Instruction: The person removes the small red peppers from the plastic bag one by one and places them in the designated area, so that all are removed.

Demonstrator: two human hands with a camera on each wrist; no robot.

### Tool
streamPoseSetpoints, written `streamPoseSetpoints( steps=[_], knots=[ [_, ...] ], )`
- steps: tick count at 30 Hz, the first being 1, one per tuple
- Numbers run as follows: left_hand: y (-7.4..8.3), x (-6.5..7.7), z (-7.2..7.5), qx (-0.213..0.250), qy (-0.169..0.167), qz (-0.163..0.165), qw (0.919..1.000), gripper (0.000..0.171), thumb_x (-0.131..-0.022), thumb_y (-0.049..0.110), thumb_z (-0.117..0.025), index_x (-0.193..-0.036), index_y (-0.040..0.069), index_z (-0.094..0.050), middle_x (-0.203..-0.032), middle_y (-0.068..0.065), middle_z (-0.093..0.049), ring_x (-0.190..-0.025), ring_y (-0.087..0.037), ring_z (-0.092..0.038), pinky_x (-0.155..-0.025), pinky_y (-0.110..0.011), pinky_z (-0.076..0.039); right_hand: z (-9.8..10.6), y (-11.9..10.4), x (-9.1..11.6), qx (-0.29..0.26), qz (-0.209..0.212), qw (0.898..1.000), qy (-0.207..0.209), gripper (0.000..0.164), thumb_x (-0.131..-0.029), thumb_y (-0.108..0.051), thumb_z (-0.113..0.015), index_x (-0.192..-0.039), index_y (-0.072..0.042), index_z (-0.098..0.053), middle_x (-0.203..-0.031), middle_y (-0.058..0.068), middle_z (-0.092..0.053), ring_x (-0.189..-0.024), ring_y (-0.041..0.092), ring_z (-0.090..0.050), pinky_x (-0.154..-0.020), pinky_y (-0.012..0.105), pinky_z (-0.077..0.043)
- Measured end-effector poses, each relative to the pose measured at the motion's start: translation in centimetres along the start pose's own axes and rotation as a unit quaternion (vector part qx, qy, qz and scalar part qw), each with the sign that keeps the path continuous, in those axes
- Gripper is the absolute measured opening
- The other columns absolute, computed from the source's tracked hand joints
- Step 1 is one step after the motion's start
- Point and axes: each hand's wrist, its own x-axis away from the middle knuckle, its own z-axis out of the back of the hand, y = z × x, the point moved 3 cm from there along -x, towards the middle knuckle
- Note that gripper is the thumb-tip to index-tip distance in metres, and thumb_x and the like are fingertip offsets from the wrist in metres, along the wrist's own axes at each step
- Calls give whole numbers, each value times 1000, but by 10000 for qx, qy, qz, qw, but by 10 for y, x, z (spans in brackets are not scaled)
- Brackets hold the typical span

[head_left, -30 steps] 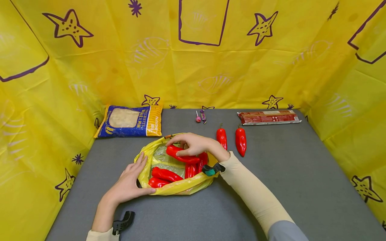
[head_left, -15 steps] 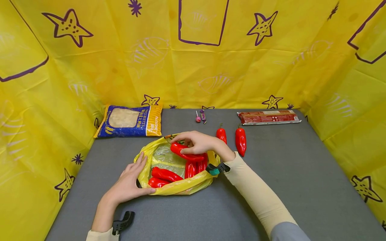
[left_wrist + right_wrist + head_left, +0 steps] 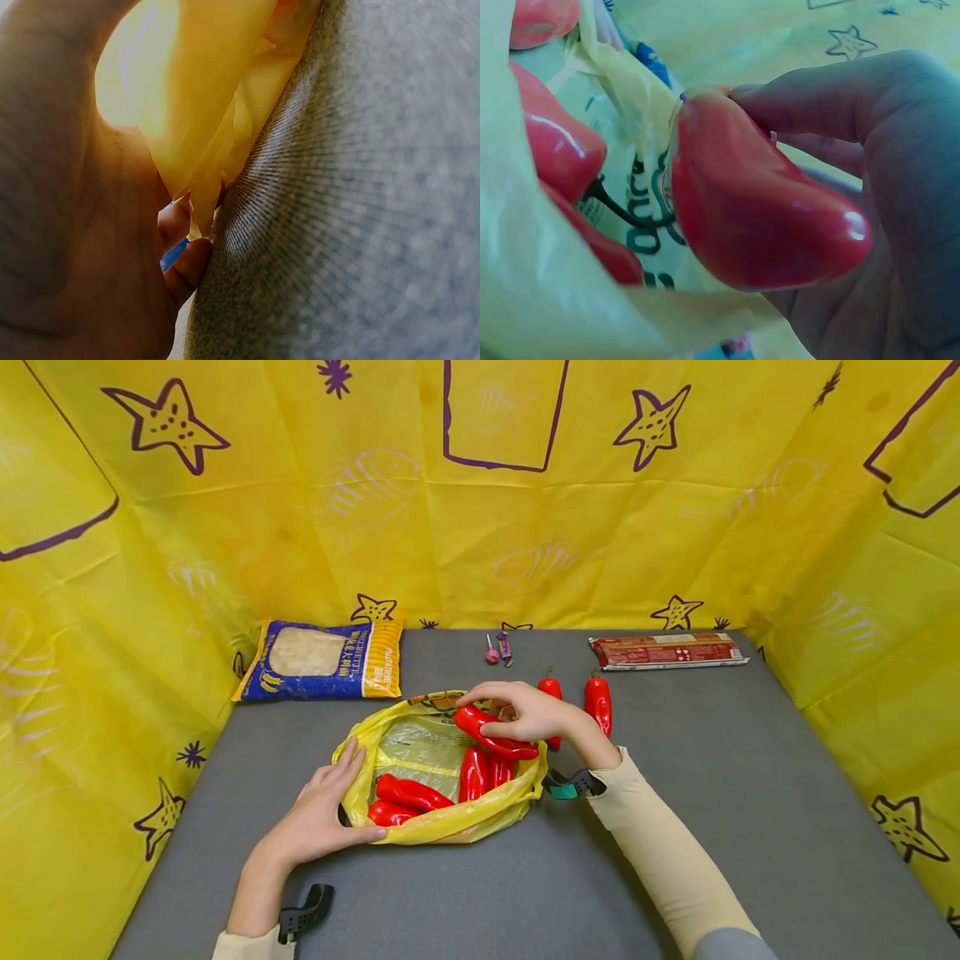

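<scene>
My right hand (image 3: 528, 710) grips a red pepper (image 3: 495, 737) at the right rim of a yellow plastic bag (image 3: 480, 828). Up close in the right wrist view, thumb and fingers hold this glossy pepper (image 3: 750, 202), bag wall beside it. Inside the bag lie several more red peppers (image 3: 412, 794), some at the front left, others at the right. At the bag's left side rests my left hand (image 3: 318, 810), fingers straight along the wall and thumb at the front rim. The left wrist view shows that hand (image 3: 112, 247) against the yellow plastic (image 3: 202, 90).
Two red peppers (image 3: 597, 703) lie right of the bag on the grey table (image 3: 720, 777). Behind are a blue and yellow pasta bag (image 3: 318, 660), a lollipop (image 3: 492, 653), a purple wrapped candy (image 3: 505, 649) and a long red packet (image 3: 667, 652). Yellow cloth (image 3: 495, 543) walls the table.
My right hand has moved right with the pepper, from over the middle of the bag to its right rim. My left hand has stayed at the bag's left side.
</scene>
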Motion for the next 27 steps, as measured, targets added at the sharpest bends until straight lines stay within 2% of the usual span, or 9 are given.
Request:
streamPoseSetpoints(
  steps=[4, 7, 16, 22, 25, 27],
  knots=[
    [-1, 0, 0, -3, 8, -11, 10000, 124, -79, 69, -82, -169, 8, -24, -180, -8, -6, -148, -41, -31, -114, -72, -29, 7, 3, 14, -172, -69, 9995, 244, 49, -99, -13, -71, -147, -8, -61, -139, 2, -66, -61, 11, -47, -64, 28, -49],
    [-1, 0, 0, -14, 10, -27, 10000, 124, -79, 70, -82, -169, 8, -24, -180, -7, -6, -148, -41, -31, -113, -72, -29, 12, 7, 26, -246, -164, 9985, 465, 49, -99, -12, -72, -147, -9, -62, -137, 3, -67, -61, 12, -48, -63, 29, -49],
    [-1, 1, 0, -21, 18, -49, 10000, 124, -79, 70, -82, -169, 8, -24, -180, -8, -6, -145, -39, -33, -114, -71, -29, 29, 16, 64, -155, -551, 9900, 1287, 50, -98, -14, -76, -146, -14, -63, -139, 4, -66, -95, 20, -63, -78, 33, -56],
    [-1, 1, 0, -15, 58, -73, 10000, 124, -78, 70, -83, -169, 7, -25, -180, -8, -7, -145, -39, -34, -114, -70, -29, 40, 31, 86, -236, -640, 9837, 1663, 51, -96, -9, -76, -146, -11, -62, -140, 10, -65, -90, 24, -65, -75, 31, -58],
    [0, 1, 0, -10, 65, -69, 10000, 124, -78, 69, -83, -169, 6, -26, -180, -8, -7, -145, -39, -34, -114, -70, -29, 46, 42, 99, -111, -726, 9790, 1903, 51, -96, -7, -76, -145, -9, -62, -126, 11, -69, -84, 24, -63, -70, 29, -56],
    [-1, 0, 0, -13, 60, -64, 10000, 124, -78, 70, -83, -169, 6, -26, -180, -8, -7, -145, -39, -33, -113, -70, -29, 49, 48, 110, -23, -911, 9734, 2102, 50, -96, -8, -75, -145, -8, -62, -122, 12, -70, -85, 25, -63, -71, 30, -55]
  ],
)
